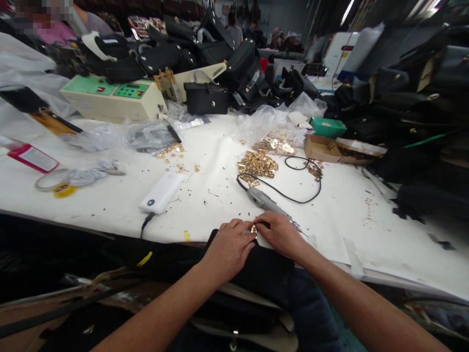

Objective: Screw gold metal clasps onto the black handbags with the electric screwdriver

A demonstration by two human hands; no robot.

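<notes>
Both my left hand (229,247) and right hand (280,233) pinch a small gold fitting (254,229), shiny, on the black bag (264,274) at the white table (110,205) near edge; a heap of gold hardware (258,164) and a grey corded tool (262,199) lie beyond; my wrists angle inward, knuckles up

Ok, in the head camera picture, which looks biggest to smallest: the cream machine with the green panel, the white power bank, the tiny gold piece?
1. cream machine, biggest even though farthest.
2. white power bank.
3. gold piece, pinched between left hand and right hand, smallest though nearest.
</notes>
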